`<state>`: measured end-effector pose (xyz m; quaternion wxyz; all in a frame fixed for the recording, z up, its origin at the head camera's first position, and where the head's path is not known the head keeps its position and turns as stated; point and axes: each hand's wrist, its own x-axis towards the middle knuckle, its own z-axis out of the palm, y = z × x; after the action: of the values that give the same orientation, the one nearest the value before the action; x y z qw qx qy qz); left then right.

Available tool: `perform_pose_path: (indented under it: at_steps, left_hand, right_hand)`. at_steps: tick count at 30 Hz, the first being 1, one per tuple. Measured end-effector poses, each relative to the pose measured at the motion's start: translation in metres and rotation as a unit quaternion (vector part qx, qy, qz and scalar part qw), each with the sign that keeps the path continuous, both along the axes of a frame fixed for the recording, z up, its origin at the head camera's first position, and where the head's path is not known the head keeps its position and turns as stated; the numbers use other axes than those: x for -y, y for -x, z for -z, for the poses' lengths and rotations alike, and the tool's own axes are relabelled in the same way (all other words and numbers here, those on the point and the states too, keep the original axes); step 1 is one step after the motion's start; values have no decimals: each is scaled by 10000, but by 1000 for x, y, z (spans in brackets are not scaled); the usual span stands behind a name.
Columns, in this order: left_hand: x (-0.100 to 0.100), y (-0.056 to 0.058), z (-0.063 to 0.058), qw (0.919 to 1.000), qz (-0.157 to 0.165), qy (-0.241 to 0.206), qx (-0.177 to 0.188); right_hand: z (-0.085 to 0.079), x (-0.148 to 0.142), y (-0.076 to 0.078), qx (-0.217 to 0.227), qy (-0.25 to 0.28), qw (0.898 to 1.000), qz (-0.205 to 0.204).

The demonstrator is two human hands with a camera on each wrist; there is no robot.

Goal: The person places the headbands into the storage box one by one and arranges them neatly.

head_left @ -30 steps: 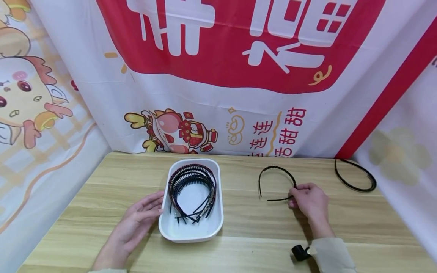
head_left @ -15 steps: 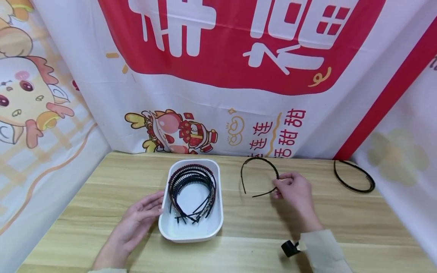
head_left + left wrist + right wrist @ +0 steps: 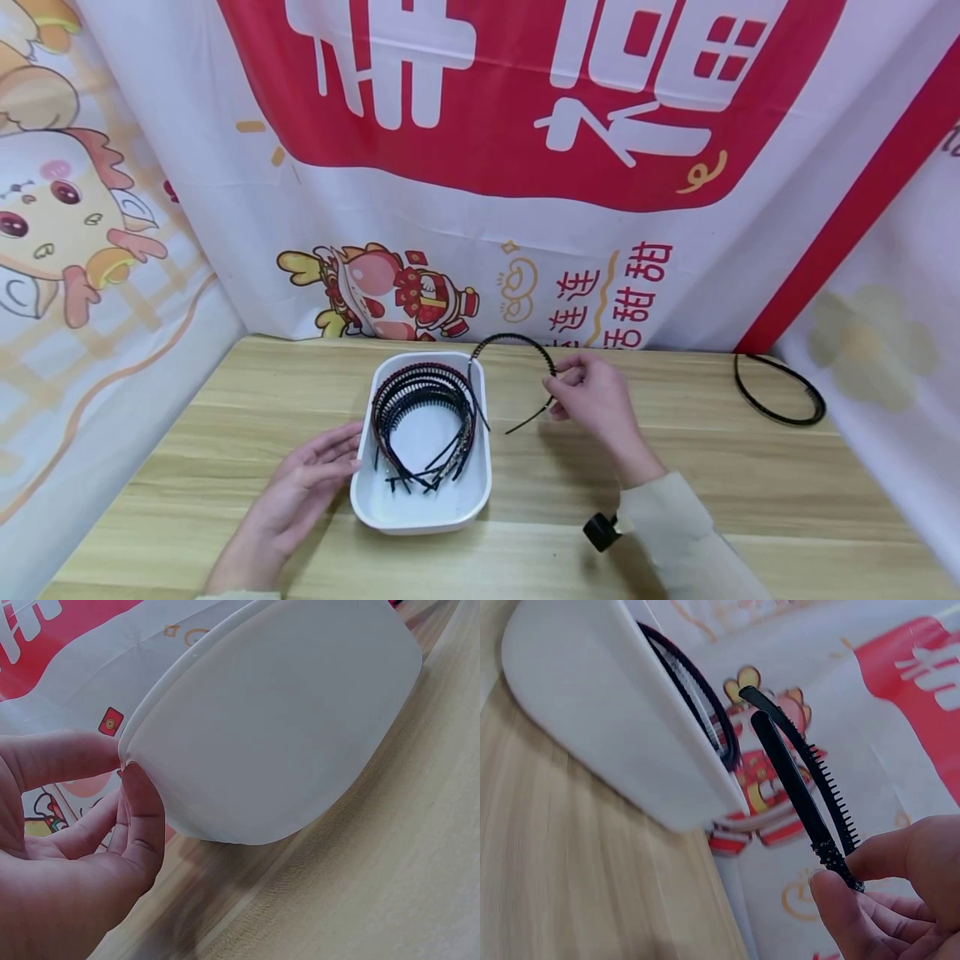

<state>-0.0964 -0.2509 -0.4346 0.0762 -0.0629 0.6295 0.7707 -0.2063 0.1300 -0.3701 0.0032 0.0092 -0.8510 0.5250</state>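
A white plastic box (image 3: 420, 518) stands on the wooden table with several black toothed headbands (image 3: 423, 375) inside it. My left hand (image 3: 300, 492) is at the box's left side. In the left wrist view, its thumb and a finger pinch the box's rim (image 3: 172, 682). My right hand (image 3: 596, 400) pinches a black headband (image 3: 513, 336) on one side of its arch. That headband's far end overlaps the box's right rim in the head view. The right wrist view shows the teeth of the held headband (image 3: 829, 784) and its two free ends pointing toward the box.
Another black headband (image 3: 787, 419) lies at the table's right rear. A printed cloth (image 3: 495, 183) hangs behind the table, with cloth along both sides too. A small black device (image 3: 600, 532) sits at the right sleeve (image 3: 675, 517).
My right hand has carried the headband leftward across the table, from well right of the box to its right rim. The left hand and box have stayed in place.
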Motion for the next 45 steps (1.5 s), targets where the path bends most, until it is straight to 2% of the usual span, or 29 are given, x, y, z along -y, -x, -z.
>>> perform_pose_path:
  at_steps: [11, 23, 32, 45]
  left_hand:
    - [-1, 1, 0, 10000, -53, -28, 53]
    - [-2, 2, -1, 9999, 10, -110, 64]
    - [-3, 2, -1, 9999, -22, -113, 74]
    - [-3, 2, -3, 9999, -20, -32, 128]
  right_hand:
    - [-9, 48, 1, -75, -101, 9987, -497]
    - [-2, 88, 1, -209, -524, 9940, -934]
    - [3, 103, 6, -515, -1428, 9856, -750]
    - [5, 111, 8, -442, -1683, 9823, -689]
